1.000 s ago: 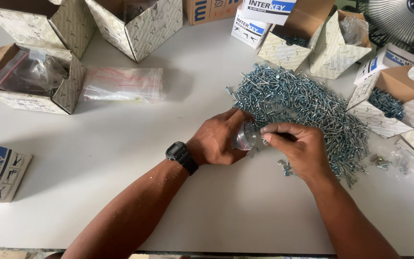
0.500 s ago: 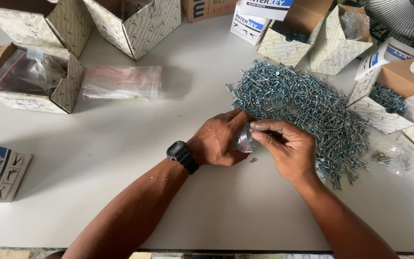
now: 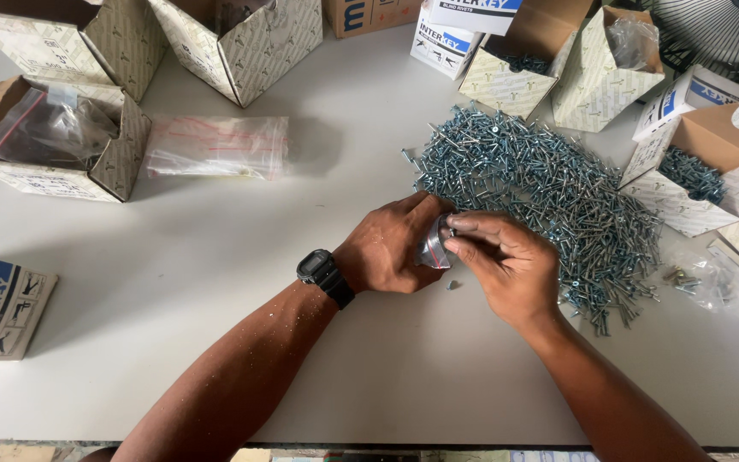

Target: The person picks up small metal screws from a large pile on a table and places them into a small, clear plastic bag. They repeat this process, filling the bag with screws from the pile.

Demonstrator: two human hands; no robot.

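Both hands meet in the middle of the frame over the white tabletop (image 3: 215,282). The left hand (image 3: 391,248), the one with the black wristwatch (image 3: 325,275), is curled around a small clear plastic bag (image 3: 432,250) and pinches it by its near side. The right hand (image 3: 506,265) has its fingers bunched tight at the bag's mouth, fingertips pressed together like it's feeding something in. I can't tell if there's a screw between them, it's hidden.

The big loose heap of silvery blue-grey metal screws (image 3: 540,188) sprawls just right of centre, touching the right hand's knuckles on the far side.

What I'd worry about:
- One stray screw (image 3: 451,285) already lies on the table right below the bag, so bits can drop out at the mouth. The bag looks thin and floppy, and the opening is mostly covered by fingers, so aiming is by feel.
- Sharp tips could poke through that film if it gets squeezed too hard.
- The heap runs close to the open cardboard box with screws inside (image 3: 694,171) at the right edge, and a sweep of the right forearm could push screws around or off the table's near edge.
- The flat stack of clear zip bags (image 3: 215,147) sits well apart at upper left, a long reach across.
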